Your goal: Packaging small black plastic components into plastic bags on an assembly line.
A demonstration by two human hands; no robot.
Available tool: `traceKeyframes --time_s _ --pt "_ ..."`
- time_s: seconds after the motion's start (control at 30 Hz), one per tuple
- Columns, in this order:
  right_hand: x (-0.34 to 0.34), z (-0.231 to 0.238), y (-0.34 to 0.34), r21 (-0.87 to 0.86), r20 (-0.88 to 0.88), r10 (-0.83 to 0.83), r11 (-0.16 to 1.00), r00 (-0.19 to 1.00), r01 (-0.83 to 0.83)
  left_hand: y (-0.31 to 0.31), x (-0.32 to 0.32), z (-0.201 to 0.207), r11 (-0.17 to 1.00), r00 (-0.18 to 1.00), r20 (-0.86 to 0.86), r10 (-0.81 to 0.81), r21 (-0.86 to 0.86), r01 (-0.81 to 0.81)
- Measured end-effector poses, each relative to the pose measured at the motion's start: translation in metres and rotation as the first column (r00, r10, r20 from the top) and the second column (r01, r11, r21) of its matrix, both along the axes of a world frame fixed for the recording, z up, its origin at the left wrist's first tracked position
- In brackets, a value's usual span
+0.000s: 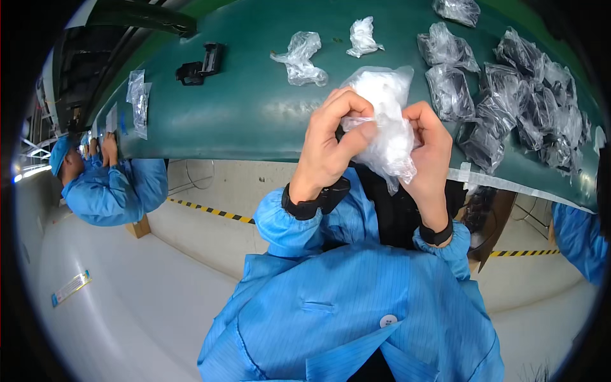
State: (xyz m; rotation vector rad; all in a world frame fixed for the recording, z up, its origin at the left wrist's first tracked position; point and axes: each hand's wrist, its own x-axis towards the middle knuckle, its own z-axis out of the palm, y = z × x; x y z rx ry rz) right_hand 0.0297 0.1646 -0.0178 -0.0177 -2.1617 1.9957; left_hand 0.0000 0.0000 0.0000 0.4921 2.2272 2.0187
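Over the near edge of the green table I hold up a clear plastic bag [386, 95] with something white inside, its contents too wrapped to name. My left hand [337, 130] is closed, thumb and fingers pinching the bag's left side. On the other side my right hand [429, 140] grips the bag with bent fingers; its fingertips are partly hidden behind the plastic. The bag's loose, crumpled end hangs down between my wrists, each of which wears a black band.
Many bagged dark parts [509, 95] are heaped on the right of the green table [254, 121]. Crumpled clear plastic [302, 58] and a white crumpled piece [364, 37] lie beyond my hands. Black parts [200, 65] and flat bags [139, 102] lie left. A co-worker [108, 184] works far left.
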Motion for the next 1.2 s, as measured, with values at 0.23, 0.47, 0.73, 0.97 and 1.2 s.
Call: traceKeyframes --time_s 0.23,0.47,0.73,0.97,1.2 --pt "0.000 0.000 0.009 0.112 0.024 -0.024 0.993 0.999 0.021 0.003 -0.006 0.005 0.981 1.000 -0.014 0.002 -0.192 -0.005" --pt "0.000 0.003 0.026 -0.119 -0.095 0.311 0.939 0.946 -0.321 0.017 -0.007 -0.007 0.962 0.974 -0.063 0.217 -0.158 -0.224" --pt "0.002 0.003 0.014 0.295 -0.133 0.200 0.943 0.971 -0.154 0.012 -0.011 -0.017 0.956 0.955 -0.127 0.267 -0.087 -0.279" --pt "0.000 -0.002 0.019 0.316 -0.181 0.203 0.939 0.962 -0.139 0.012 -0.003 -0.013 0.852 0.907 -0.253 0.335 -0.329 -0.407" --pt "-0.003 -0.003 0.028 -0.230 -0.027 0.159 0.960 0.987 -0.161 -0.011 -0.002 -0.006 0.998 0.992 0.110 0.067 -0.005 -0.067"
